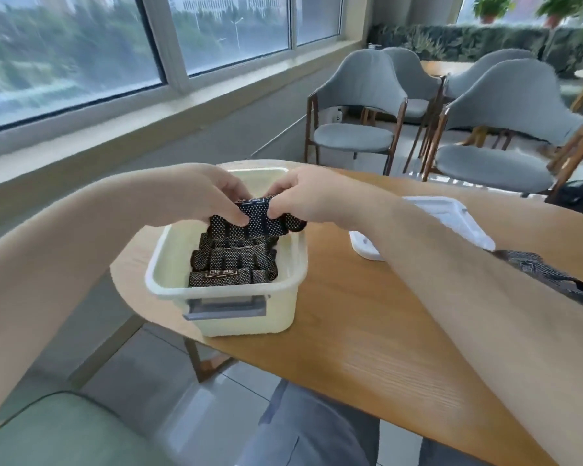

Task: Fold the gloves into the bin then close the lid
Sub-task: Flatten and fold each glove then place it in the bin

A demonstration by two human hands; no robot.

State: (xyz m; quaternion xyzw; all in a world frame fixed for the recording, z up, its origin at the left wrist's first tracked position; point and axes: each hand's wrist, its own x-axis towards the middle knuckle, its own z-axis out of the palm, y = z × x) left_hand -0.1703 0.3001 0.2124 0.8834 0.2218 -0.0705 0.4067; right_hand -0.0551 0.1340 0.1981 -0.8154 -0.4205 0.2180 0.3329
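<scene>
A cream plastic bin (169, 280) with a grey front handle stands at the wooden table's left end. Several folded black dotted gloves (231, 262) lie in rows inside it. Over the bin's back half, my left hand (202, 193) and my right hand (312, 198) together pinch one folded glove (256, 218) from either side. The white lid (451, 216) lies flat on the table to the right of the bin, partly behind my right forearm. One more black glove (549, 274) lies unfolded at the right edge of the table.
The wooden table (367, 331) reaches toward me on the right. Grey chairs (360, 105) stand behind it, near a window wall at the left. A green seat (58, 432) is at the lower left, with tiled floor below the table's edge.
</scene>
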